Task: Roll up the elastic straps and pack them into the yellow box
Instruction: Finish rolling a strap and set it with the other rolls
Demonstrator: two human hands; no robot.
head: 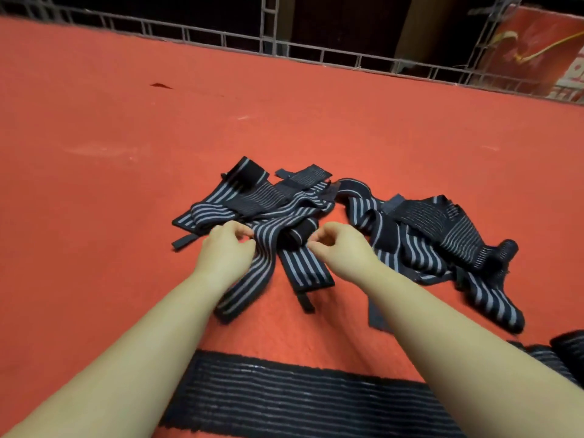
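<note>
Left hand [226, 245] pinches a striped strap [252, 270]; right hand [338, 248], at three o'clock, curls, grip unclear. Roll tightly, edges aligned.

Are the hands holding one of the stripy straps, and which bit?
The left hand pinches a striped strap at its edge, near the pile. The right hand has curled fingers by the straps, but whether it grips anything cannot be told.

- Looks like a workshop or storeroom, can't tell which.
- Red felt table [126, 137]; wire grid rack [268, 42] along top of frame, red carton [531, 49] upper right.
</note>
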